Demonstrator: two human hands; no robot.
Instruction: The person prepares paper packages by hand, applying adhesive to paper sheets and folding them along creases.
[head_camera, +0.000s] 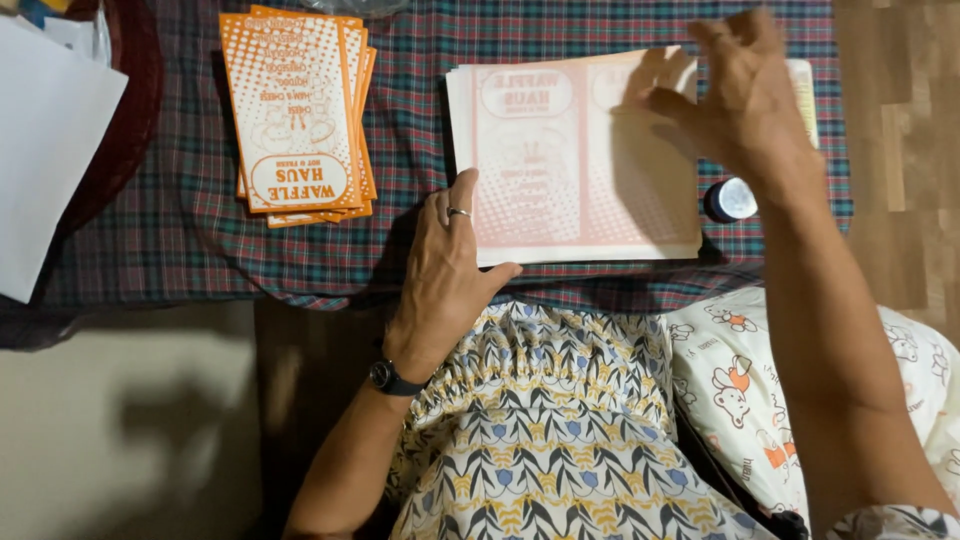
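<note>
A stack of orange printed cards (300, 110) lies well to the left of the left hand (445, 270) on the plaid tablecloth (170, 220); white paper (45, 140) lies farther left, cut off by the frame. A small dark bottle with a white cap (731, 199) sits just under the right hand (745, 100), partly hidden by the wrist. The left hand rests flat, fingers relaxed, on the near left corner of the pale printed sheets (570, 160). The right hand hovers blurred over their far right side, fingers loosely spread, grasping nothing visible.

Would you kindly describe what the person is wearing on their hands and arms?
The left hand wears a thin silver ring on one finger, and a black wristwatch sits on that wrist. The right hand is bare, with no jewellery visible. Both forearms are unsleeved.
</note>
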